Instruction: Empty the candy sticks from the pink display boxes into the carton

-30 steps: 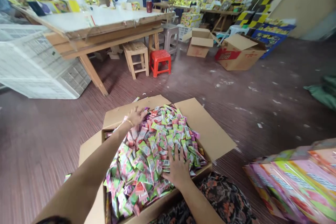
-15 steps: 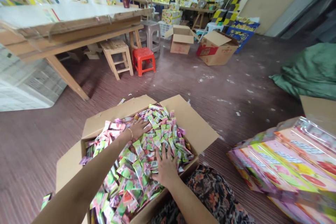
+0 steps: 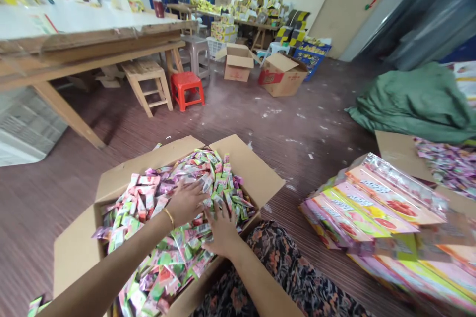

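An open cardboard box (image 3: 238, 158) sits in front of me, filled with small pink, green and purple wrapped packets (image 3: 178, 247). My left hand (image 3: 188, 202), with a gold bracelet at its wrist, lies palm down on the packets near the middle, fingers stretched out. Close beside it, my right hand (image 3: 222, 230) rests on the packets by the near right side of the box, its fingers spread. Neither hand appears to hold a packet, though the palms are hidden.
Stacked printed cartons (image 3: 372, 203) stand at my right, before another box of packets (image 3: 449, 168) and a green sack (image 3: 416, 99). A red stool (image 3: 187, 89), wooden stool (image 3: 147, 79) and long table (image 3: 100, 25) are ahead left. Two open boxes (image 3: 284, 77) stand farther back.
My left hand has drawn back nearer to me, toward my right hand, across the packets. My right hand stays near the box's right side. The view has swung to the right.
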The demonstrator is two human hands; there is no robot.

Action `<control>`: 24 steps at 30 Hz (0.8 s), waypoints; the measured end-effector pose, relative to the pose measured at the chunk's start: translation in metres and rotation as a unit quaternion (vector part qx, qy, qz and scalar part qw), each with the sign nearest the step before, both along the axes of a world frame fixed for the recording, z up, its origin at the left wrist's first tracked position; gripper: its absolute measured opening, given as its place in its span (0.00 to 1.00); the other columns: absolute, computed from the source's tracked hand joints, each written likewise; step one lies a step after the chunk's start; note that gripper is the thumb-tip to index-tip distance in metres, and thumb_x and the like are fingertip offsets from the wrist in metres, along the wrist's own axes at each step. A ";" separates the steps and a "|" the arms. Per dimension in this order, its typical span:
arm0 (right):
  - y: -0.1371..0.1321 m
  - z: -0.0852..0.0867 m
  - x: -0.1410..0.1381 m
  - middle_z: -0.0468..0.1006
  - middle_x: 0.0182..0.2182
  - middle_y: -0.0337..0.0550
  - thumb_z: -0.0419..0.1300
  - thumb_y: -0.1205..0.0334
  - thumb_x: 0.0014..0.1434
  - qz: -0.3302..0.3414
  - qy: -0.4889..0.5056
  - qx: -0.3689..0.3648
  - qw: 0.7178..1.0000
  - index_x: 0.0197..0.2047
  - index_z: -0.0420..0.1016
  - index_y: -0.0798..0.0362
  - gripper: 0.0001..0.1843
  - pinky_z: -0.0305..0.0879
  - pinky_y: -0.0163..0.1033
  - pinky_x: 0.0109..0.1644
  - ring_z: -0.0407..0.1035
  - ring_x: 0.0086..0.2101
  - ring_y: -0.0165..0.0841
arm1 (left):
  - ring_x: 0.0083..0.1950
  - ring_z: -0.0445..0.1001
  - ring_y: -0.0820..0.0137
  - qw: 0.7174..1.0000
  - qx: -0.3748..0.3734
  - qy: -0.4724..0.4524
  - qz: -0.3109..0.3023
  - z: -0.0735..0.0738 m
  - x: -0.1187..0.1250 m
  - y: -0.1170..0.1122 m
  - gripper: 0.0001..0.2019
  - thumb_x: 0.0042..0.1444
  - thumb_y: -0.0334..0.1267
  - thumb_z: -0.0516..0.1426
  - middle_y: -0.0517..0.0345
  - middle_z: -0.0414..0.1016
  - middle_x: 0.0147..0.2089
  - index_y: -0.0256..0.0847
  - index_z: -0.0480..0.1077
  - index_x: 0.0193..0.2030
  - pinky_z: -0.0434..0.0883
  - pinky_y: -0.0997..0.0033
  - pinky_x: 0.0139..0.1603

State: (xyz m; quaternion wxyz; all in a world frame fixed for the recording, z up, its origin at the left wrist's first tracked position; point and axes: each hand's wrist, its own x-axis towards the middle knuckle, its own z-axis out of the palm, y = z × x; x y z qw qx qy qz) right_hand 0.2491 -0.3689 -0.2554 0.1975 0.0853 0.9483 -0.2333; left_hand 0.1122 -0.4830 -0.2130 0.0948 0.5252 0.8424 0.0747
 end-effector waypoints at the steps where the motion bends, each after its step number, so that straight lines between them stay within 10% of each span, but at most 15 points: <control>1: 0.002 0.005 0.003 0.42 0.74 0.53 0.67 0.48 0.52 -0.013 0.010 -0.009 1.000 0.74 0.51 0.47 0.50 0.32 0.69 0.70 0.31 0.72 0.56 | 0.68 0.63 0.49 1.000 0.002 0.007 -0.005 -0.001 0.006 -0.002 0.18 0.61 0.35 0.54 0.46 0.75 0.53 0.48 0.75 0.56 0.46 0.32 0.70; 4: 0.007 0.018 0.009 0.61 0.68 0.52 0.59 0.62 0.58 -0.106 0.051 -0.008 0.993 0.59 0.72 0.52 0.25 0.39 0.60 0.72 0.46 0.70 0.49 | 0.71 0.58 0.47 1.000 -0.008 0.015 -0.015 -0.005 0.023 -0.010 0.21 0.63 0.37 0.54 0.44 0.72 0.58 0.52 0.71 0.62 0.47 0.28 0.68; 7: 0.010 0.020 0.006 0.72 0.58 0.55 0.53 0.70 0.58 -0.239 0.103 0.019 0.965 0.53 0.73 0.56 0.21 0.52 0.49 0.69 0.61 0.62 0.44 | 0.67 0.62 0.45 0.999 0.002 0.044 -0.008 -0.002 0.030 -0.004 0.20 0.62 0.43 0.56 0.45 0.71 0.59 0.59 0.71 0.61 0.51 0.29 0.67; 11: 0.008 0.008 -0.010 0.57 0.69 0.54 0.53 0.57 0.63 -0.272 0.152 0.028 0.950 0.68 0.61 0.56 0.32 0.50 0.55 0.70 0.48 0.69 0.49 | 0.67 0.62 0.49 0.995 0.037 0.084 0.028 0.005 0.006 0.051 0.21 0.67 0.43 0.49 0.42 0.69 0.61 0.53 0.69 0.65 0.53 0.37 0.69; 16: 0.000 -0.006 -0.025 0.43 0.74 0.46 0.51 0.39 0.64 -0.238 0.122 0.018 0.963 0.74 0.50 0.41 0.39 0.43 0.71 0.67 0.36 0.71 0.59 | 0.78 0.38 0.50 0.997 -0.063 0.036 -0.005 -0.012 -0.052 0.131 0.25 0.65 0.48 0.53 0.45 0.47 0.77 0.47 0.67 0.67 0.34 0.40 0.74; 24: 0.040 -0.007 -0.050 0.39 0.75 0.47 0.51 0.46 0.66 -0.274 0.152 0.056 0.948 0.75 0.46 0.44 0.38 0.40 0.68 0.69 0.34 0.72 0.50 | 0.78 0.34 0.46 0.976 -0.192 -0.026 0.095 -0.058 -0.074 0.103 0.32 0.66 0.56 0.46 0.45 0.38 0.78 0.49 0.53 0.74 0.40 0.25 0.68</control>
